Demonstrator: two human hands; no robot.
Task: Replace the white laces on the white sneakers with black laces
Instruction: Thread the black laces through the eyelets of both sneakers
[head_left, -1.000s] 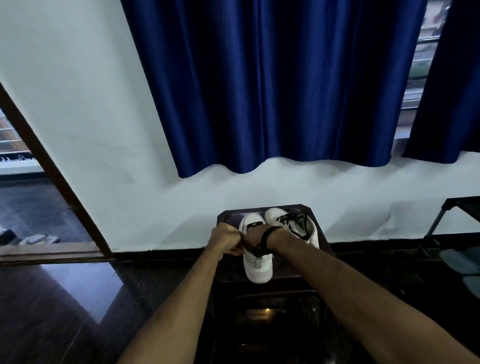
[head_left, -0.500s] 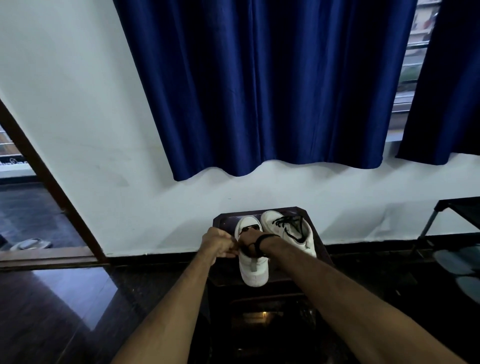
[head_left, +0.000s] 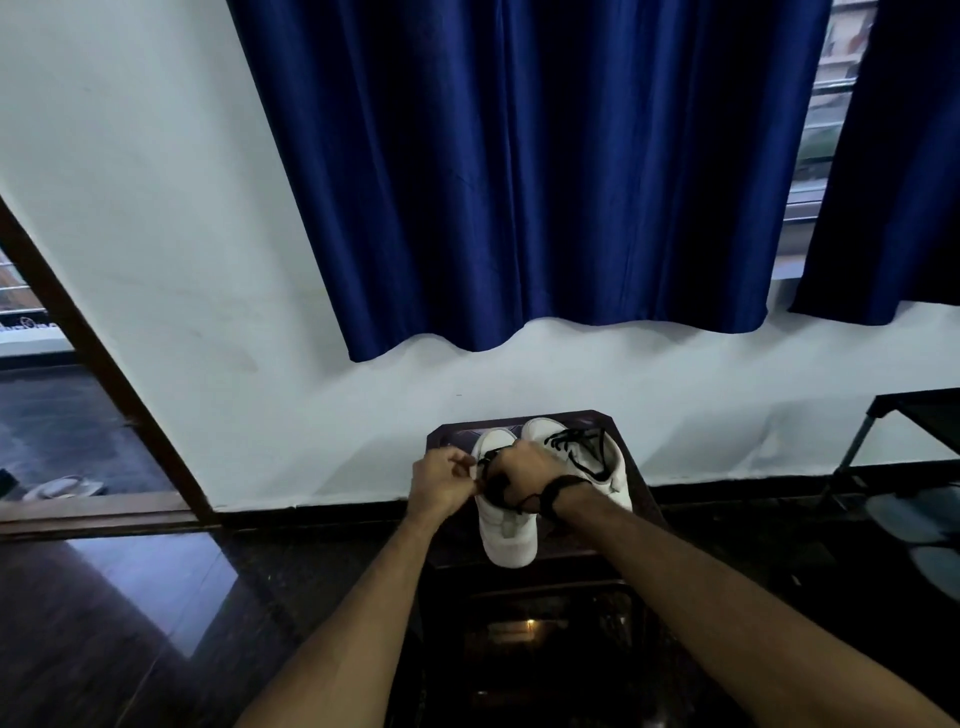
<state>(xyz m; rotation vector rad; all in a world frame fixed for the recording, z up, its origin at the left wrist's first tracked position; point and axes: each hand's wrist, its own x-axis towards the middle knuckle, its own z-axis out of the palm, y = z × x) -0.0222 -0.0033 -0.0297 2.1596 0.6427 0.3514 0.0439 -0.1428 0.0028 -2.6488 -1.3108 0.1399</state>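
Both hands on the left sneaker (head_left: 506, 525), which sits on a small dark counter (head_left: 644, 499) against the far wall, toe pointing near, long axis running near-far. Left hand (head_left: 441, 486) is curled, fingers bunched at the sneaker's left edge by the eyelets, looks like a pinch on the black lace (head_left: 491, 467), though the contact itself is too small to confirm. Right hand (head_left: 524, 475) covers the tongue area from the right, fingers curled down; can't tell whether it grips lace or just steadies the shoe. Black band on that wrist, don't confuse it with the lace. Right sneaker (head_left: 582, 457) sits just beside, touching or nearly so, already carrying black lacing, angled slightly right. No white laces visible. Judgement: second shoe is mid-lacing, task well past halfway. Key geometry: eyelet rows run along the shoe's axis, directly between the two hands; lace lies between the hands, so the next pull goes left, across that axis, left hand closest.
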